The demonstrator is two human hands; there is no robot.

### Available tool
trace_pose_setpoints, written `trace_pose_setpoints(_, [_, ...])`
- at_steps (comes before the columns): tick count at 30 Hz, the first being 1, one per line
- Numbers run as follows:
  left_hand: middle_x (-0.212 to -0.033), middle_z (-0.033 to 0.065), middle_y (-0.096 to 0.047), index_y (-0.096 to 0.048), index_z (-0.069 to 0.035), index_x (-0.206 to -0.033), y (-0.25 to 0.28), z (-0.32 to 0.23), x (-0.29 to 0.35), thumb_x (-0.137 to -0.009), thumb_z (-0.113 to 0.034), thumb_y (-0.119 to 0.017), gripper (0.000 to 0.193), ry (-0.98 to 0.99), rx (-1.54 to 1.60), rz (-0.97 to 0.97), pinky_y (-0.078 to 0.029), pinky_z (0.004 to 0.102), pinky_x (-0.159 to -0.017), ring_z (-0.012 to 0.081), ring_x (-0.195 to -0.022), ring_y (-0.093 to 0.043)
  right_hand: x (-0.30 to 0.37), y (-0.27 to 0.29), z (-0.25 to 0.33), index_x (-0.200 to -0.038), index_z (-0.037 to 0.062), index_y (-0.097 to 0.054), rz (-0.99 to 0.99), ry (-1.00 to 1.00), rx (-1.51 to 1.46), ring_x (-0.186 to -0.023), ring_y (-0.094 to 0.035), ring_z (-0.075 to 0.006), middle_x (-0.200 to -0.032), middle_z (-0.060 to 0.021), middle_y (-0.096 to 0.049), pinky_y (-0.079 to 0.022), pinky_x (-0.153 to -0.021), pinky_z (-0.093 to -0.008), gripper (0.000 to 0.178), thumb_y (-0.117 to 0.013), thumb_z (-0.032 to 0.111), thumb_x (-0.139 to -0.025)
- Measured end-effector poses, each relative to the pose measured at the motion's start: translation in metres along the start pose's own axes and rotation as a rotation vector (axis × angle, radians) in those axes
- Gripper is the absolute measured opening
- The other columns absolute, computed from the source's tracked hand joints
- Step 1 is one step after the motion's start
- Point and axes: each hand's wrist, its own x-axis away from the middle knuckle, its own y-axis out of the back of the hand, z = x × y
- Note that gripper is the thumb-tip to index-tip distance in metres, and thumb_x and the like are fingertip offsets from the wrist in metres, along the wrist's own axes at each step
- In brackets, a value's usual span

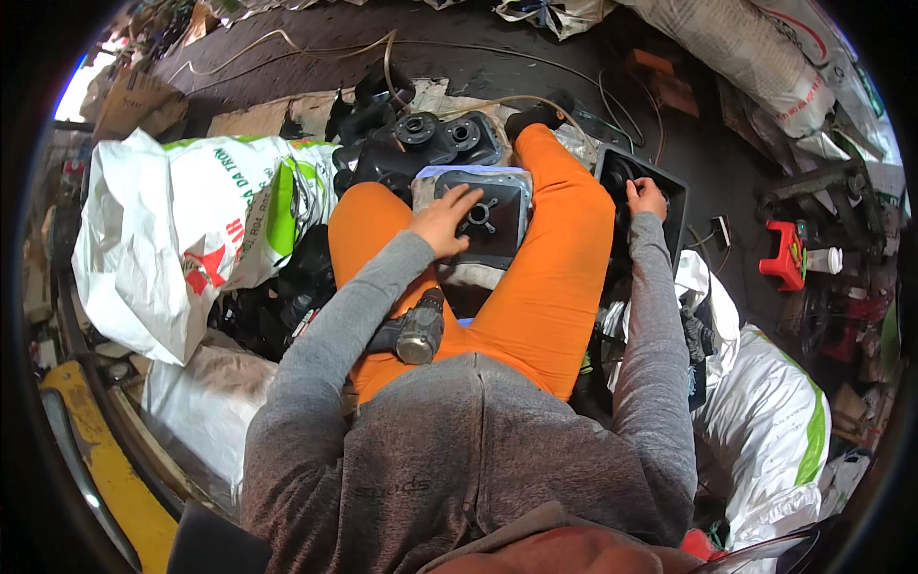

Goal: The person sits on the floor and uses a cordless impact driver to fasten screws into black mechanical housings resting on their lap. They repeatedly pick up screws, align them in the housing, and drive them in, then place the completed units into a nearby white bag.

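Observation:
I sit with my legs in orange trousers spread apart. Between my knees lies a square black plastic panel with a round hub in its middle. My left hand rests flat on its left side, fingers spread. My right hand reaches to the right and grips the top edge of another black panel that stands tilted beside my right leg. A black cordless drill lies on my left thigh, untouched.
A pile of black plastic parts lies past my knees. A large white sack stands at the left, more white sacks at the right. A red stool stands on the dark floor at the right. Cables run across the floor behind.

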Motion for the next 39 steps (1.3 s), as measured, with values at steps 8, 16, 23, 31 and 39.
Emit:
trace_pose_setpoints(8, [-0.126,0.0205,-0.053,-0.032,-0.014,-0.144,0.02,0.0,0.005,-0.075,-0.019,-0.077,0.082,0.194,-0.141,0.345,-0.047,0.0452,-0.094,0.0391,-0.113,-0.056,0.032,0.07,0.08,-0.086,0.0043,-0.068,-0.001,-0.057,-0.996,-0.064,-0.051,-0.0044,-0.075,0.0036,-0.062,-0.042,-0.058,-0.021,0.012,-0.072,0.015,-0.085])
trace_pose_setpoints(16, [-0.124,0.023,-0.058,-0.041,-0.002,-0.138,0.119,0.005,0.093,-0.081,-0.028,-0.07,0.069,0.28,0.048,0.152,-0.047,0.0438,-0.095,0.0372,-0.111,-0.059,0.159,-0.018,0.199,-0.092,0.0018,-0.068,0.782,-0.098,-0.916,-0.064,-0.049,-0.0094,-0.074,0.0004,-0.059,-0.039,-0.06,-0.0255,0.03,-0.07,0.031,-0.087])
trace_pose_setpoints(23, [-0.119,0.0157,-0.057,-0.042,-0.008,-0.14,0.107,-0.044,0.179,-0.073,-0.021,-0.071,0.075,0.137,-0.045,0.474,-0.046,0.0437,-0.093,0.0353,-0.104,-0.057,0.149,-0.032,0.196,-0.091,-0.0018,-0.068,0.754,-0.11,-0.69,-0.073,-0.058,-0.0117,-0.078,-0.0047,-0.066,-0.047,-0.069,-0.0282,0.03,-0.071,0.028,-0.086])
trace_pose_setpoints(31, [-0.116,0.0137,-0.058,-0.042,-0.014,-0.141,0.093,-0.056,0.154,-0.074,-0.023,-0.074,0.075,0.215,-0.093,0.446,-0.051,0.0437,-0.085,0.0336,-0.102,-0.061,0.143,-0.054,0.193,-0.098,0.0007,-0.065,0.625,0.055,-0.69,-0.062,-0.047,-0.0056,-0.07,0.0034,-0.057,-0.038,-0.057,-0.0215,0.025,-0.07,0.023,-0.088])
trace_pose_setpoints(39, [-0.124,0.011,-0.06,-0.047,0.0,-0.133,0.156,-0.067,0.15,-0.075,-0.014,-0.079,0.068,0.174,0.624,0.03,-0.046,0.0331,-0.098,0.0204,-0.111,-0.06,0.169,0.012,0.191,-0.136,0.0037,-0.045,1.08,-0.547,-1.884,-0.084,-0.056,-0.0133,-0.1,-0.0035,-0.058,-0.048,-0.064,-0.025,0.043,-0.051,0.012,-0.094])
